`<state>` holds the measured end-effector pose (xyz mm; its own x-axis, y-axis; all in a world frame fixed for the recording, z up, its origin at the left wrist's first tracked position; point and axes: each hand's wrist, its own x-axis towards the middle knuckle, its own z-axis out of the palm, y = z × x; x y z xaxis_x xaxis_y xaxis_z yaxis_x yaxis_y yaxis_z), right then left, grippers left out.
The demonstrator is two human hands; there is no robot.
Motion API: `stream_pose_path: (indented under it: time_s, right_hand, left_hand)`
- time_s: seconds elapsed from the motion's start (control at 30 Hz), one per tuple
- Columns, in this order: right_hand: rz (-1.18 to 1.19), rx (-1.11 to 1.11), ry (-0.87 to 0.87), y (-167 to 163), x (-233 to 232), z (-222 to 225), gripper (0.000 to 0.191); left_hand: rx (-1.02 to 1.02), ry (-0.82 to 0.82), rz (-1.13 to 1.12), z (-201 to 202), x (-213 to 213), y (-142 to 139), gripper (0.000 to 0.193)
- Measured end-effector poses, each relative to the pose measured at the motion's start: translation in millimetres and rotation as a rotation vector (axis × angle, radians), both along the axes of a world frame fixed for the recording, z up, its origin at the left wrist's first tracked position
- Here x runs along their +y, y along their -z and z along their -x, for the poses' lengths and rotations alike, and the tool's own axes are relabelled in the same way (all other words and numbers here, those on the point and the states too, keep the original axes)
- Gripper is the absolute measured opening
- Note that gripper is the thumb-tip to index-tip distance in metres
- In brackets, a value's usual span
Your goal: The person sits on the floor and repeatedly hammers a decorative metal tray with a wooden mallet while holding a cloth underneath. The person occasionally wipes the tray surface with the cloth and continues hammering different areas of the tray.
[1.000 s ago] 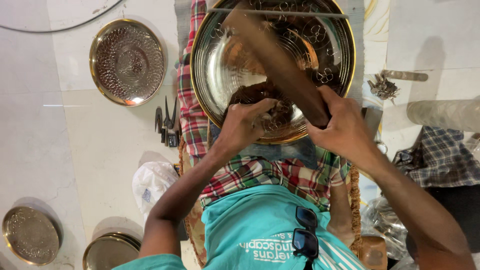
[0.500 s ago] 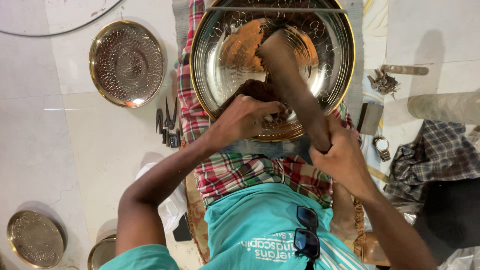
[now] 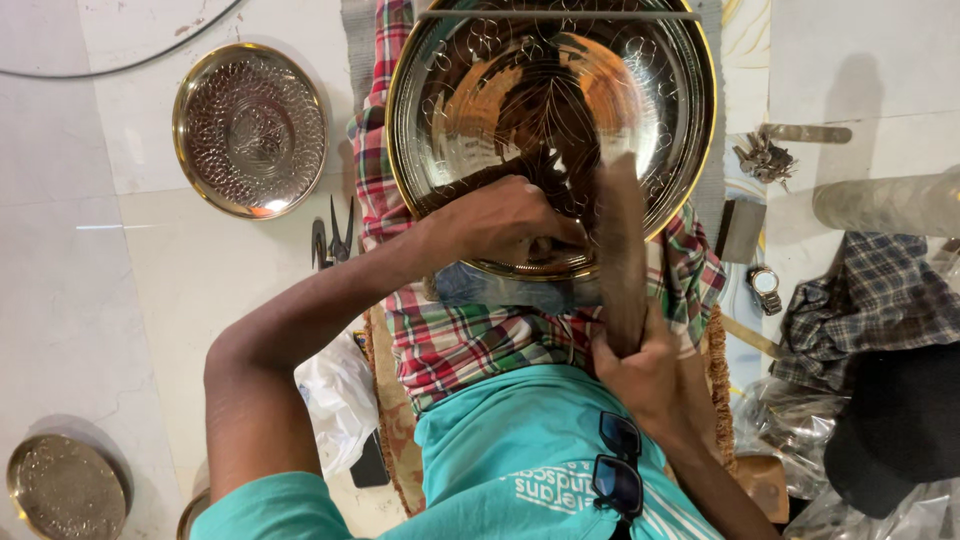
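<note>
Large brass plate (image 3: 600, 110) rests tilted on the lap, over a checked cloth (image 3: 450, 340). Left hand (image 3: 505, 220) bears on the plate's lower rim, fingers curled tight around something small; what it is cannot be told. Right hand (image 3: 645, 375) grips a wooden mallet (image 3: 620, 250), fingers wrapped round the handle, its head blurred over the plate's face. On the floor: an embossed plate (image 3: 250, 130) toward the left, pliers (image 3: 333, 235) beside it, a wristwatch (image 3: 765, 288) to the right.
</note>
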<state>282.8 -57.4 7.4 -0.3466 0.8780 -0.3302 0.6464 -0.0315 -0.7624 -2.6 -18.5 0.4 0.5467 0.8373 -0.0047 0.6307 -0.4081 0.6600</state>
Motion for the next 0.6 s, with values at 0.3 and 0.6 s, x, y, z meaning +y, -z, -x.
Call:
stream_pose_path:
  time_s: [0.3,0.6]
  right_hand:
    - [0.028,0.514,0.112,-12.7,20.9,-7.5,0.035]
    - [-0.432,0.054,-0.502,-74.3,100.3,26.4,0.076]
  left_hand:
    - [-0.162,-0.366,0.018,-6.8,-27.0,12.5,0.059]
    - [-0.266,-0.698,-0.079,-24.2,-53.1,8.8,0.061]
